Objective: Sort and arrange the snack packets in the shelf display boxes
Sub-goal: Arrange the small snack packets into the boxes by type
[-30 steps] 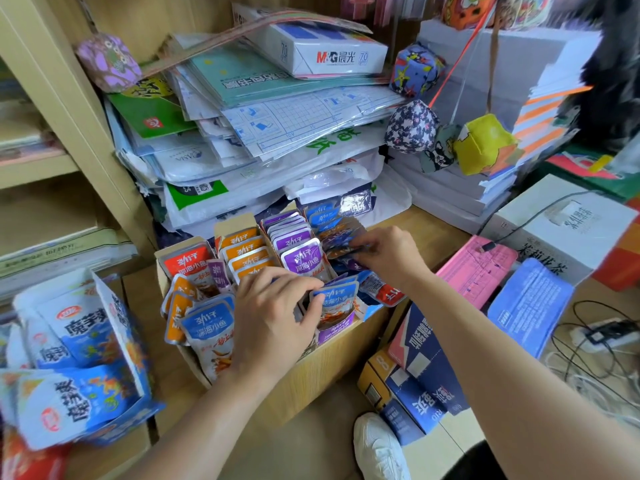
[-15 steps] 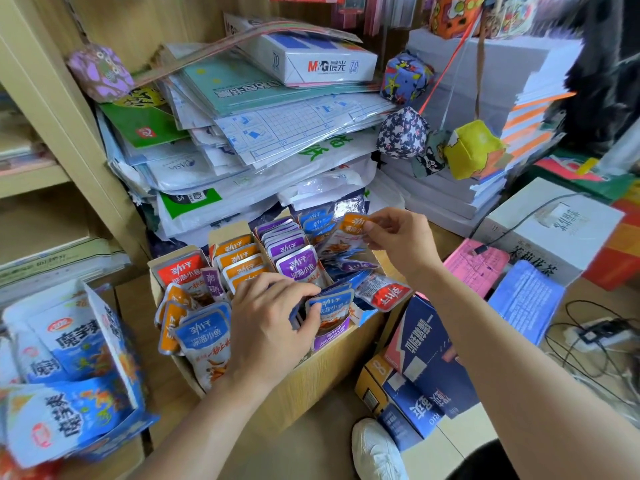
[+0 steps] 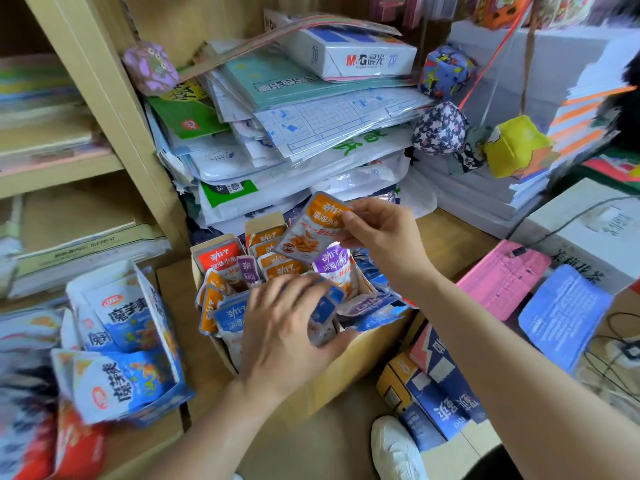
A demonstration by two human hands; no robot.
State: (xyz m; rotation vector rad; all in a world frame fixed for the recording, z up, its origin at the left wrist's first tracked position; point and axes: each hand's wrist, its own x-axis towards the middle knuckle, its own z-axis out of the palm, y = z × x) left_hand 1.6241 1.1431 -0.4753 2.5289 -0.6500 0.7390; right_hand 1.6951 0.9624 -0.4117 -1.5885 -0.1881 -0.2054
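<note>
Left hand (image 3: 284, 327) lies over blue packets (image 3: 230, 318) it clasps at front of cardboard box (image 3: 367, 358); their faces mostly hidden under palm and fingers. Orange packet (image 3: 311, 230): upper right corner covered by right hand (image 3: 377, 233) pinching it. Fine print on packets unreadable. Blue display box (image 3: 121, 375) at left smeared by blur. White shoe (image 3: 394, 448) cut off by bottom edge.

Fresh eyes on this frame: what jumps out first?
The right hand pinches an orange snack packet raised above the cardboard box at centre. The left hand grips blue packets at the box's front. Behind, a messy stationery stack fills the shelf corner.
</note>
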